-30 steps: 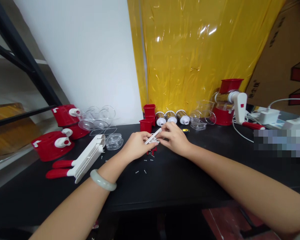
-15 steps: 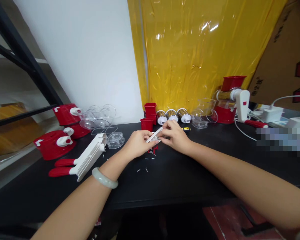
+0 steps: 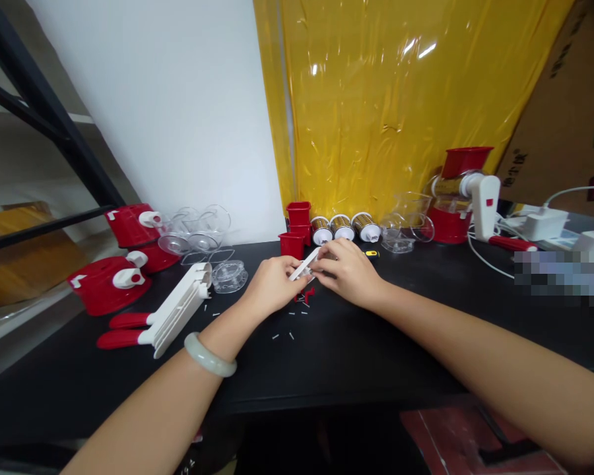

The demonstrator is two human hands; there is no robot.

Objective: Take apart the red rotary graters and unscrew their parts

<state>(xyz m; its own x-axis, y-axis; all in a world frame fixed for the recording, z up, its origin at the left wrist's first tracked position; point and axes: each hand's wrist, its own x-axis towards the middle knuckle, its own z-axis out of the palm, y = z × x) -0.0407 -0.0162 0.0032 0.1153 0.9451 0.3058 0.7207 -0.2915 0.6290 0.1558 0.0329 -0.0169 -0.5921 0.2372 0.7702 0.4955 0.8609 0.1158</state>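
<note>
A white plastic part (image 3: pixel 304 264), narrow and slightly tilted, is held above the black table between both hands. My left hand (image 3: pixel 276 282) grips its near left end, thumb and fingers closed round it. On its other side, the bent fingers of my right hand (image 3: pixel 345 269) are closed on the part's far end and partly hide it. Just below lie small red plastic pieces (image 3: pixel 305 295) and several loose screws (image 3: pixel 292 313). A yellow and black screwdriver (image 3: pixel 371 254) sticks out behind my right hand.
White crank arms with red handles (image 3: pixel 181 310), red bases (image 3: pixel 106 284) and clear plastic housings (image 3: pixel 229 276) stand left. Behind are red hoppers (image 3: pixel 292 244) and metal grater drums (image 3: pixel 342 227). An assembled rotary grater (image 3: pixel 453 204), cables and white adapters (image 3: pixel 545 224) are on the right.
My right hand's fingers have shifted slightly along the white part and bent lower over it. The part stays in nearly the same place; the camera view has moved a little.
</note>
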